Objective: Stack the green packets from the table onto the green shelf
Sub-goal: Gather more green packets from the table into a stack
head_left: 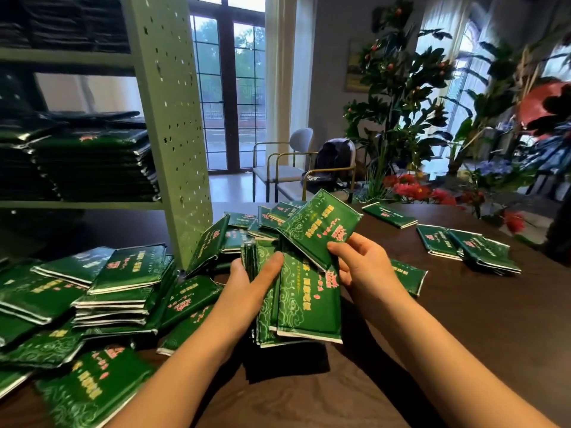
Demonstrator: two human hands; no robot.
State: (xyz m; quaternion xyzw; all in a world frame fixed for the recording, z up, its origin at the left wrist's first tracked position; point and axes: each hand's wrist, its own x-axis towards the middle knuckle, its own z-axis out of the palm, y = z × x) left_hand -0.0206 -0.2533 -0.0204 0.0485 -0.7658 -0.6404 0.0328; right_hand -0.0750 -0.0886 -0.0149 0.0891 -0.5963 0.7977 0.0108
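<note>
My left hand (253, 278) grips a bundle of several green packets (296, 307), held on edge above the dark table (448, 319). My right hand (361, 261) pinches one more green packet (321, 227) and holds it tilted against the top of that bundle. Loose green packets (102, 291) lie heaped on the table at the left and behind my hands. A few more packets (472, 245) lie at the far right. The green shelf (173, 125) stands at the left, with a stack of packets (95, 165) on its board.
The shelf's perforated side panel rises right behind the heap of packets. Two chairs (293, 168) with a dark bag stand beyond the table by the glass doors. Potted plants and red flowers (411, 189) crowd the far right edge of the table.
</note>
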